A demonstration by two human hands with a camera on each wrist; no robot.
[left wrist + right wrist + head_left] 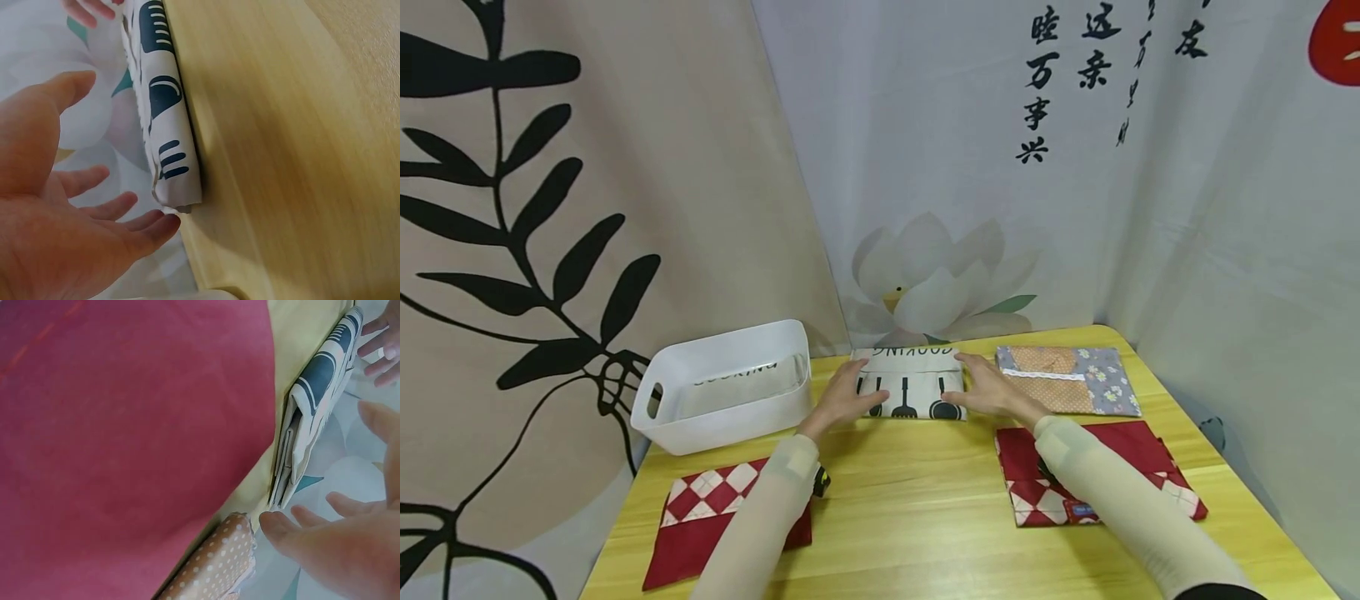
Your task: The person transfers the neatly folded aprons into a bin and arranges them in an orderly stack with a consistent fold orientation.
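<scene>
A folded white cloth (910,387) with dark kitchen-utensil prints and the word COOKING upside down lies at the table's far edge. On its left side is my left hand (842,402), thumb over the near part of that side. My right hand (996,390) stands at the opposite side in a matching pose. The left wrist view has the left hand (81,212) with fingers spread, fingertips right at the end of the white cloth (164,119). In the right wrist view, the right hand (356,531) is likewise spread beside the cloth's layered folded edge (289,456).
A white plastic basket (730,425) with printed cloth inside stands back left. Red checked folded cloths lie front left (700,533) and front right (1123,442), partly under my forearms. A grey floral and orange dotted cloth (1105,379) lies back right. Curtains hang behind the table.
</scene>
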